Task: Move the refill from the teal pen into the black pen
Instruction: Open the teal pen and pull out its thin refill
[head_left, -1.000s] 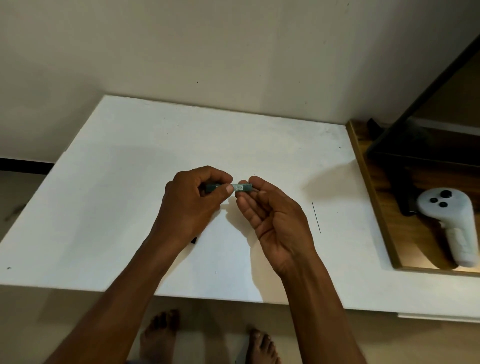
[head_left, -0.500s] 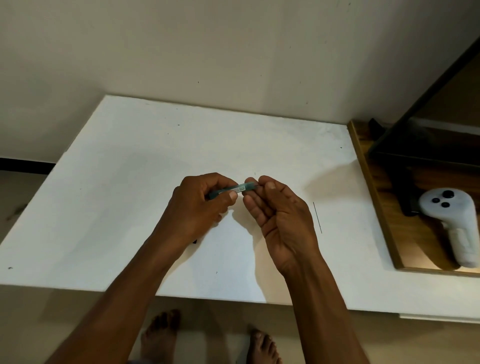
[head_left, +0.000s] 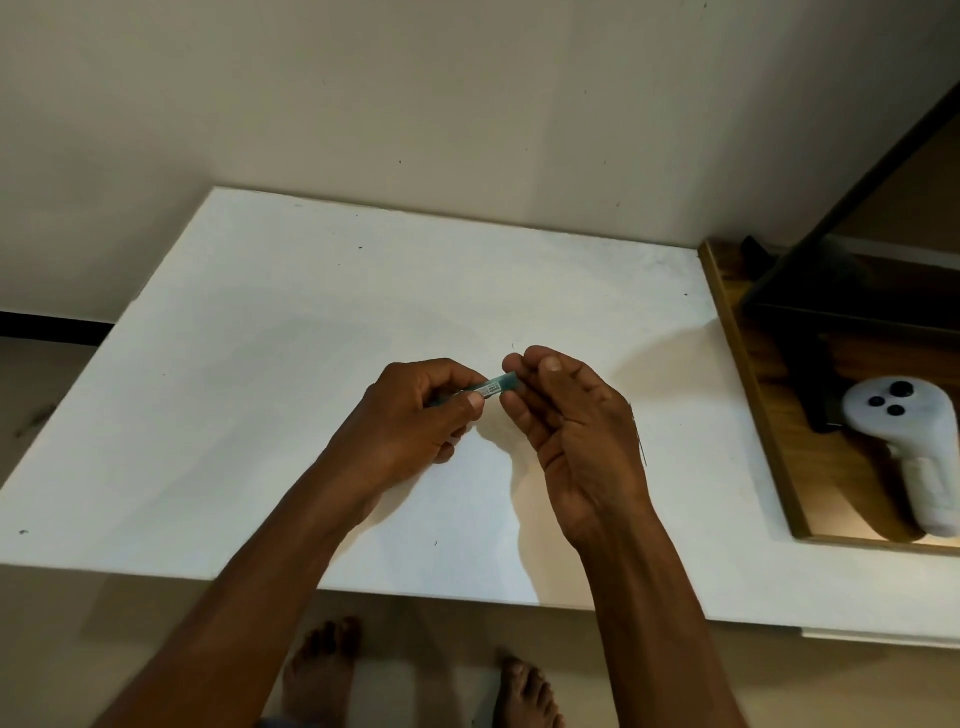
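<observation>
The teal pen, with a white printed label on its barrel, is above the middle of the bench. The left hand grips one end and the right hand pinches the other, which is tilted toward the far edge.

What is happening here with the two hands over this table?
A person holds a teal pen in both hands above the white table. The left hand grips the barrel and the right hand pinches the other end. I cannot tell whether the pen is open yet. A thin dark line, perhaps a refill, lies on the table beside the right hand. A white controller lies on the shelf at right.
</observation>
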